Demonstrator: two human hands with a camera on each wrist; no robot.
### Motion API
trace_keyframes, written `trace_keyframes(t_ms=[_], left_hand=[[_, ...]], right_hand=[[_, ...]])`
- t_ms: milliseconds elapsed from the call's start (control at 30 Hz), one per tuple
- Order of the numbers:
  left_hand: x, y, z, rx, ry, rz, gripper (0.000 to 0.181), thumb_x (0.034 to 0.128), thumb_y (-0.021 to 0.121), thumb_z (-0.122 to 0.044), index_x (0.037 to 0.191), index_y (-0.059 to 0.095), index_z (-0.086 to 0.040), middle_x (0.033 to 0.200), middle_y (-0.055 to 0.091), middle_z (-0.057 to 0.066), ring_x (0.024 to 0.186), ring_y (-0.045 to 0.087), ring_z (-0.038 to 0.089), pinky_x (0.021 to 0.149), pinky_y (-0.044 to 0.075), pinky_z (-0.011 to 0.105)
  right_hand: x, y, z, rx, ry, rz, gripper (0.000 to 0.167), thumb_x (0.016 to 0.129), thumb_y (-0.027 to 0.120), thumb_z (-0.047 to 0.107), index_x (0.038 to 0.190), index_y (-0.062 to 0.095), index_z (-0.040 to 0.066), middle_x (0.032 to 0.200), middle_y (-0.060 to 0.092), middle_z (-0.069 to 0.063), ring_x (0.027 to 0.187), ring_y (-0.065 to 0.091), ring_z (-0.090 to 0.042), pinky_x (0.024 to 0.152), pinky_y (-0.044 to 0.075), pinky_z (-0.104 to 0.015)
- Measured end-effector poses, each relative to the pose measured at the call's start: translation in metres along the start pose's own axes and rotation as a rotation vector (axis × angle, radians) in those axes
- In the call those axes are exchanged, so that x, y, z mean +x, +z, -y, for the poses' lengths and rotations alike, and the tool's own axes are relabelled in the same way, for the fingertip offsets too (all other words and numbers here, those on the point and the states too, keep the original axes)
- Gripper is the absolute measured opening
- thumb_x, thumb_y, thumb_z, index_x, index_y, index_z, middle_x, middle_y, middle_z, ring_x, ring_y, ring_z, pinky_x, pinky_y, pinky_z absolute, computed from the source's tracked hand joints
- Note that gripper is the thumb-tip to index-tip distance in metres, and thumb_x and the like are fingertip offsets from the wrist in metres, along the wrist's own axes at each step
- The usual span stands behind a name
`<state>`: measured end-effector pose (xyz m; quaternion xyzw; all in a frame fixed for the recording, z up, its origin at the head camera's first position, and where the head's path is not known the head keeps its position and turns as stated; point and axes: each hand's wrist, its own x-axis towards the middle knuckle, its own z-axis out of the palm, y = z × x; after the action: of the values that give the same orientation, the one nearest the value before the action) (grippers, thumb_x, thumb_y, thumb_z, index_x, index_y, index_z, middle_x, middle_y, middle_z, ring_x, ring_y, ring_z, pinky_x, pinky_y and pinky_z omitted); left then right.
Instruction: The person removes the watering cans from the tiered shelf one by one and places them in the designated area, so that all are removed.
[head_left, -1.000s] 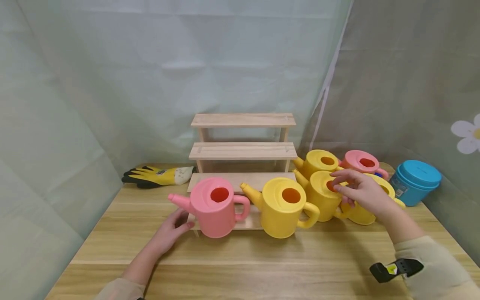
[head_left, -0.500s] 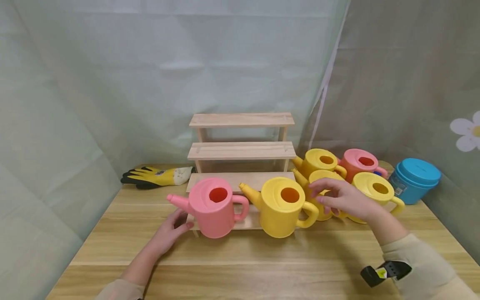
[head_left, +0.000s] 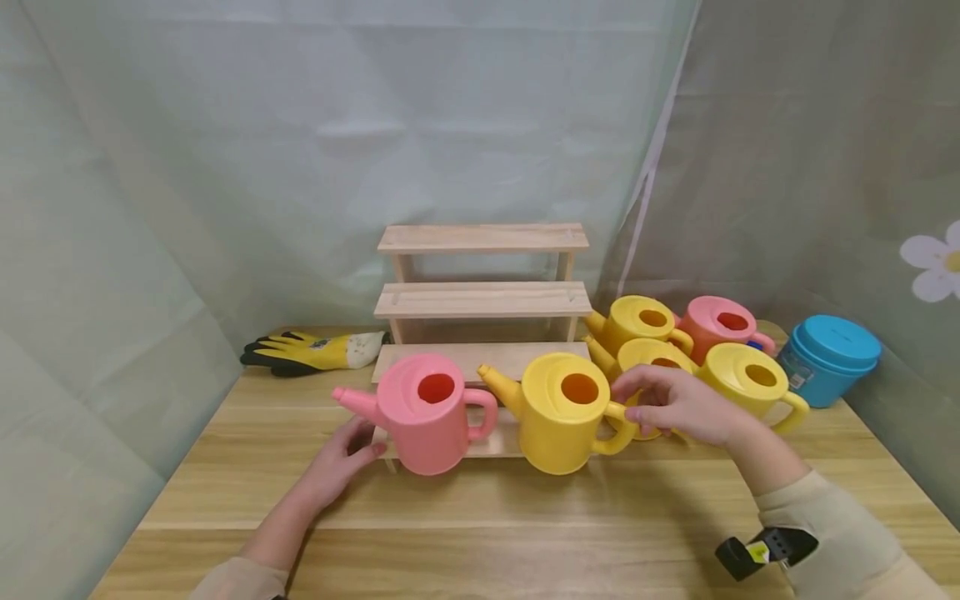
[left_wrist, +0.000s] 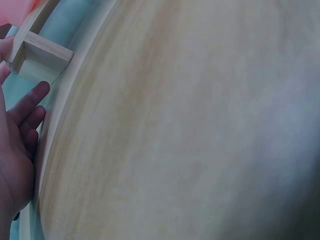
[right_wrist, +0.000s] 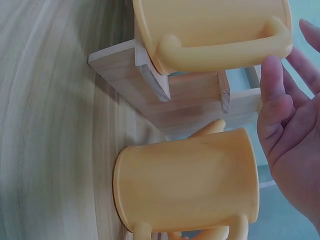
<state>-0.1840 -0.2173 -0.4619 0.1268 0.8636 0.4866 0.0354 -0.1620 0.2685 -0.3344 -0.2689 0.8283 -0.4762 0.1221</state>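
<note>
A pink watering can (head_left: 427,425) and a yellow watering can (head_left: 551,433) stand side by side on the lowest step of a stepped wooden shelf (head_left: 480,298), spouts to the left. My left hand (head_left: 341,462) holds the left end of that step, thumb at its front edge; the left wrist view shows the other fingers (left_wrist: 32,107) loosely bent. My right hand (head_left: 678,404) is at the yellow can's handle (right_wrist: 225,55). Its fingers are relaxed and not wrapped round it; whether they touch it is unclear. Behind this hand stands another yellow watering can (head_left: 652,358), partly hidden.
More yellow cans (head_left: 637,321) and another pink can (head_left: 716,329) crowd the table right of the shelf. A blue lidded tub (head_left: 828,358) stands at the far right. Yellow-and-black work gloves (head_left: 315,352) lie at the back left. Cloth hangs behind the table.
My right hand has moved left and slightly down from above the rear yellow cans to the handle of the yellow can on the shelf. My left hand has stayed in place.
</note>
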Motion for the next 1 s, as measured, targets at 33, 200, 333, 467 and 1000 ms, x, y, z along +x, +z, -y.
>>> trace_keyframes(t_ms=[33, 200, 333, 467, 1000], left_hand=[[0.0, 0.0, 0.0, 0.002, 0.003, -0.001, 0.056, 0.091, 0.059, -0.039, 0.141, 0.039, -0.022, 0.143, 0.04, 0.016, 0.129, 0.038, 0.039, 0.102, 0.028, 0.06], [0.0, 0.0, -0.002, 0.017, -0.013, -0.001, 0.058, 0.0905, 0.059, -0.041, 0.141, 0.038, -0.022, 0.142, 0.04, 0.016, 0.128, 0.038, 0.039, 0.102, 0.029, 0.06], [0.0, 0.0, -0.004, 0.017, -0.014, 0.001, 0.058, 0.0908, 0.059, -0.04, 0.141, 0.038, -0.021, 0.143, 0.04, 0.017, 0.128, 0.038, 0.04, 0.102, 0.029, 0.06], [0.0, 0.0, -0.005, 0.011, -0.004, 0.0, 0.057, 0.091, 0.059, -0.039, 0.141, 0.039, -0.021, 0.142, 0.04, 0.017, 0.128, 0.038, 0.04, 0.102, 0.029, 0.06], [0.0, 0.0, -0.005, 0.015, -0.005, -0.004, 0.057, 0.0909, 0.059, -0.039, 0.141, 0.039, -0.023, 0.144, 0.039, 0.014, 0.129, 0.037, 0.039, 0.102, 0.029, 0.06]], right_hand=[[0.0, 0.001, 0.0, 0.001, -0.006, 0.001, 0.026, 0.089, 0.063, 0.01, 0.114, 0.056, 0.005, 0.102, 0.058, -0.015, 0.069, 0.059, -0.022, 0.055, 0.053, -0.031], [-0.003, 0.004, -0.003, -0.008, -0.047, 0.005, 0.025, 0.088, 0.064, 0.009, 0.112, 0.056, 0.006, 0.093, 0.06, -0.009, 0.071, 0.058, -0.02, 0.061, 0.053, -0.03], [-0.005, 0.006, -0.004, -0.015, -0.033, -0.004, 0.025, 0.088, 0.064, 0.01, 0.112, 0.057, 0.009, 0.091, 0.06, -0.011, 0.064, 0.058, -0.022, 0.051, 0.05, -0.03], [-0.006, 0.01, -0.005, 0.022, 0.018, -0.015, 0.025, 0.089, 0.064, 0.013, 0.113, 0.056, 0.012, 0.095, 0.06, -0.014, 0.061, 0.06, -0.026, 0.043, 0.047, -0.031], [-0.005, 0.022, -0.006, 0.078, 0.017, -0.092, 0.027, 0.088, 0.066, 0.012, 0.109, 0.053, 0.003, 0.095, 0.059, -0.018, 0.058, 0.06, -0.025, 0.054, 0.054, -0.037]])
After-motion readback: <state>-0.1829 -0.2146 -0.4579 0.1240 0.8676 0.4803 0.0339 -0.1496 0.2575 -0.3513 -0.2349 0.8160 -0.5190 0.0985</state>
